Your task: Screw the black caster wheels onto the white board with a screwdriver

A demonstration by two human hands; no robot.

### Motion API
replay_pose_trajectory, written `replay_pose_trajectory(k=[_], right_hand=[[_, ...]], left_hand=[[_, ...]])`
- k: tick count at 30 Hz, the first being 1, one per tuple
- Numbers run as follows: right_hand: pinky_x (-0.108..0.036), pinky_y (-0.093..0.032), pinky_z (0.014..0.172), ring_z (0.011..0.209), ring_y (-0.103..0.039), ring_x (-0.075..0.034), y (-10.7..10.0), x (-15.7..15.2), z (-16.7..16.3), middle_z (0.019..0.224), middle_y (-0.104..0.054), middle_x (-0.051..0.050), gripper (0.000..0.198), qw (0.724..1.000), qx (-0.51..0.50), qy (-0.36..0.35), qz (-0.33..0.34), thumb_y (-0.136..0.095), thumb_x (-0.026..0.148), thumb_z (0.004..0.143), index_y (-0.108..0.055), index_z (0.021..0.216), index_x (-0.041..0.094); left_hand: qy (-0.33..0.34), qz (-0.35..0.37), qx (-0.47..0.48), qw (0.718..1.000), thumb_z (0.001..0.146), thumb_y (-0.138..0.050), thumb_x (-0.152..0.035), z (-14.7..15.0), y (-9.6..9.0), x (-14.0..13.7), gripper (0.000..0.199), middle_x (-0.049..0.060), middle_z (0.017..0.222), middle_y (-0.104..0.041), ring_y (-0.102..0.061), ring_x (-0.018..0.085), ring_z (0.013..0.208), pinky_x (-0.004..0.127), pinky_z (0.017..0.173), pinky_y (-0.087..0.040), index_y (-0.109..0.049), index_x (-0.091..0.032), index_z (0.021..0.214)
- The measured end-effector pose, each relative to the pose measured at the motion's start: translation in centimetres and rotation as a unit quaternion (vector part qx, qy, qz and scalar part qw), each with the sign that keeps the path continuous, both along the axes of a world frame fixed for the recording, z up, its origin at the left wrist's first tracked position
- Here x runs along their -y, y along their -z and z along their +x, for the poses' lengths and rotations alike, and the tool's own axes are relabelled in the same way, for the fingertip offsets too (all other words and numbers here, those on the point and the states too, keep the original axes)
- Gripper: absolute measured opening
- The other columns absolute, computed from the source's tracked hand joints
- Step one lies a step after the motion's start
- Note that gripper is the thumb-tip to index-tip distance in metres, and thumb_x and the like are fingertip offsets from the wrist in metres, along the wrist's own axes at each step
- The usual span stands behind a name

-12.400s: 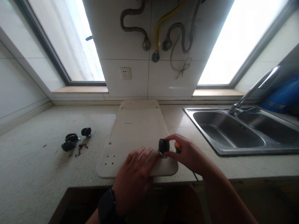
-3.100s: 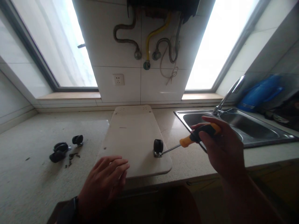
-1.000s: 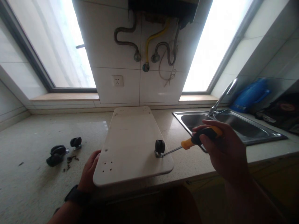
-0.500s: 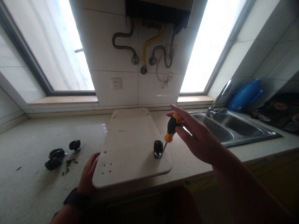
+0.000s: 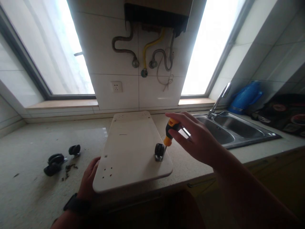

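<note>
My right hand [image 5: 193, 135] is wrapped round the yellow and black handle of a screwdriver [image 5: 169, 132], held at a slant. Its shaft reaches down to the metal plate of a black caster wheel [image 5: 159, 150] near the right front corner of a white board [image 5: 128, 143]. Whether the tip sits in a screw is too small to tell. My left hand [image 5: 89, 175], with a dark watch on the wrist, grips the board's left edge; some of its fingers are hidden by the board. Groups of small holes show at other corners.
On the counter [image 5: 30, 136] to the left lie loose black casters [image 5: 54, 163], another caster [image 5: 74, 149] and several small screws [image 5: 68, 170]. A steel sink [image 5: 238, 127] with a faucet [image 5: 219, 100] and a blue jug [image 5: 246, 97] stand at the right.
The fingers of my right hand have shifted round the screwdriver handle, which appears turned. The whole view has moved slightly. My left hand stays on the board's edge.
</note>
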State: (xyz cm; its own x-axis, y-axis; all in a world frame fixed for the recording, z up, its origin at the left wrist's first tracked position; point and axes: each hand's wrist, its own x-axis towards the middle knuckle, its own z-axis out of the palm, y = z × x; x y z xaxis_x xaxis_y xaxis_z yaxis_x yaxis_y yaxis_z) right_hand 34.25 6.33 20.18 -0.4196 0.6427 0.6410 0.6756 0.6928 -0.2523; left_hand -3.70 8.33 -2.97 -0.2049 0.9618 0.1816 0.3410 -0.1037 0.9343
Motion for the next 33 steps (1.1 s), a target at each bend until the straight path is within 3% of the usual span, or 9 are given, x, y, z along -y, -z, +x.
replay_pose_trajectory(k=[5,11,14,17,19,23,26,30,33], right_hand=[[-0.036,-0.054,0.097,0.118,-0.062,-0.020,0.0,0.5,0.4,0.134,-0.063,-0.010,0.053,1.000,0.005,-0.002,0.010,-0.051,0.015,0.098,-0.045,0.150,0.022],[-0.034,-0.058,0.084,0.100,-0.067,-0.019,0.3,0.2,0.6,0.119,-0.067,-0.008,0.043,1.000,-0.008,0.024,0.019,-0.060,0.026,0.097,-0.053,0.140,0.022],[-0.034,-0.058,0.078,0.093,-0.066,-0.019,0.5,0.2,0.8,0.112,-0.066,-0.008,0.034,0.999,-0.013,0.032,0.027,-0.064,0.029,0.096,-0.058,0.128,0.021],[-0.037,-0.058,0.080,0.095,-0.066,-0.021,0.7,0.2,1.3,0.113,-0.066,-0.008,0.033,0.999,-0.022,0.034,0.020,-0.063,0.030,0.096,-0.056,0.127,0.022],[-0.041,-0.058,0.085,0.099,-0.067,-0.022,0.8,0.2,1.8,0.118,-0.067,-0.009,0.035,0.999,-0.030,0.027,-0.002,-0.058,0.028,0.098,-0.053,0.132,0.024],[-0.043,-0.058,0.091,0.108,-0.068,-0.024,0.9,0.4,2.6,0.128,-0.067,-0.010,0.043,0.998,-0.045,-0.011,-0.043,-0.052,0.022,0.098,-0.049,0.140,0.027],[-0.042,-0.059,0.089,0.109,-0.069,-0.025,1.1,0.5,2.9,0.130,-0.066,-0.010,0.051,0.997,-0.051,-0.018,-0.050,-0.056,0.023,0.097,-0.044,0.147,0.028],[-0.041,-0.059,0.086,0.103,-0.068,-0.022,1.2,0.3,2.8,0.127,-0.064,-0.009,0.060,0.996,-0.068,-0.021,-0.058,-0.058,0.026,0.097,-0.037,0.153,0.032],[-0.040,-0.058,0.085,0.101,-0.066,-0.021,1.2,0.2,2.6,0.124,-0.065,-0.008,0.050,0.998,-0.050,-0.033,-0.035,-0.058,0.027,0.099,-0.047,0.147,0.032]], left_hand=[[0.001,0.002,0.003,1.000,0.091,-0.048,-0.063,0.1,-0.3,0.2,0.051,0.010,0.104,-0.074,-0.069,0.032,0.092,0.042,0.078,-0.058,-0.065,-0.018,0.110],[-0.013,0.014,-0.009,1.000,0.089,-0.049,-0.062,0.5,-0.7,0.3,0.050,0.009,0.104,-0.073,-0.068,0.032,0.096,0.041,0.080,-0.057,-0.067,-0.018,0.105],[-0.040,-0.005,0.020,0.999,0.091,-0.049,-0.060,0.8,-1.2,0.2,0.047,0.007,0.095,-0.071,-0.068,0.030,0.089,0.038,0.072,-0.056,-0.065,-0.018,0.107],[-0.083,0.003,0.019,0.996,0.093,-0.048,-0.054,0.9,-3.0,0.1,0.040,0.006,0.094,-0.068,-0.065,0.027,0.084,0.035,0.066,-0.055,-0.064,-0.020,0.107],[-0.108,0.052,-0.055,0.991,0.094,-0.049,-0.050,1.1,-5.2,0.0,0.036,0.007,0.106,-0.067,-0.063,0.026,0.093,0.038,0.077,-0.055,-0.065,-0.021,0.107],[0.008,0.097,-0.175,0.980,0.097,-0.047,-0.047,3.4,-10.7,0.2,0.036,0.008,0.122,-0.065,-0.063,0.027,0.105,0.045,0.095,-0.052,-0.063,-0.023,0.118],[0.183,0.107,-0.230,0.950,0.098,-0.049,-0.035,7.5,-13.7,0.4,0.038,0.008,0.143,-0.057,-0.054,0.028,0.130,0.049,0.109,-0.046,-0.058,-0.028,0.133],[0.384,0.109,-0.271,0.876,0.092,-0.052,-0.013,13.4,-14.8,-0.6,0.067,0.005,0.160,-0.043,-0.041,0.026,0.145,0.054,0.121,-0.032,-0.039,-0.035,0.154],[0.449,0.113,-0.278,0.842,0.087,-0.055,-0.007,16.0,-14.5,-2.1,0.074,0.007,0.158,-0.045,-0.044,0.027,0.142,0.054,0.119,-0.035,-0.040,-0.033,0.155]])
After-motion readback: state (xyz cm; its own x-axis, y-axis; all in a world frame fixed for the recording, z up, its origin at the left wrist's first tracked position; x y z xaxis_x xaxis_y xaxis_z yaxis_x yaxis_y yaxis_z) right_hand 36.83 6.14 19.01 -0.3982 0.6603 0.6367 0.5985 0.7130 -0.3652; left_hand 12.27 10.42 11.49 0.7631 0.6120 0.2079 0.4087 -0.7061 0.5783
